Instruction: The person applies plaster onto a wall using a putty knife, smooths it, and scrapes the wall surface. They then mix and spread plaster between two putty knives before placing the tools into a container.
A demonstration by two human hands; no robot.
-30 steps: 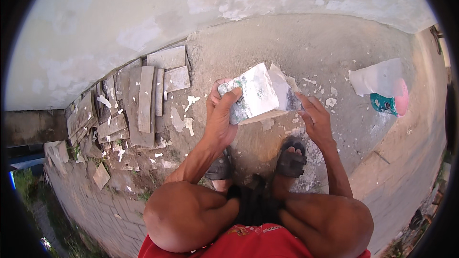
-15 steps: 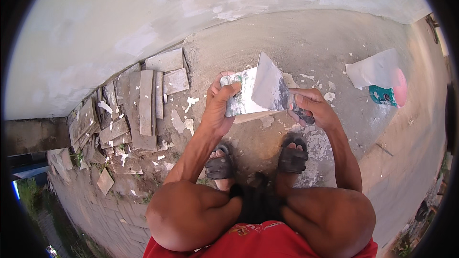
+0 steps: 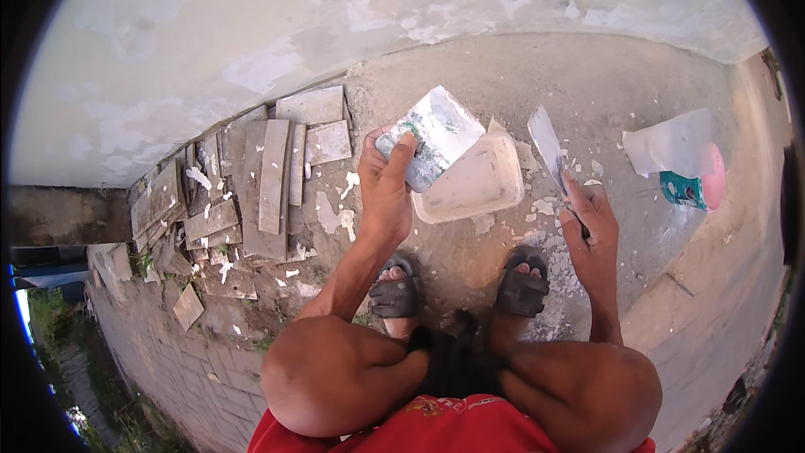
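Observation:
My left hand (image 3: 387, 189) is closed on a flat, rectangular plate (image 3: 450, 130), its thumb lying across the smeared, greenish face. In my right hand (image 3: 594, 235) is a putty knife (image 3: 547, 141), its wide pale blade tilted up and seen partly edge-on; the fingers wrap its dark handle. Knife and plate are apart. Between my hands, on the ground, stands a shallow whitish plastic tub (image 3: 474, 189) with pale residue inside. The plate hides the tub's upper left part.
Stacked and broken tiles (image 3: 272, 176) lie along the pale patched wall (image 3: 251, 59) at the left. To the right, a teal and pink bucket (image 3: 688, 189) lies tipped beside a whitish sheet (image 3: 667, 141). White flakes (image 3: 553, 285) litter the ground around my sandals (image 3: 521, 285).
My right hand has moved the putty knife off the plate, to the right and lower. The plate has turned and tilted in my left hand, and the tub now shows.

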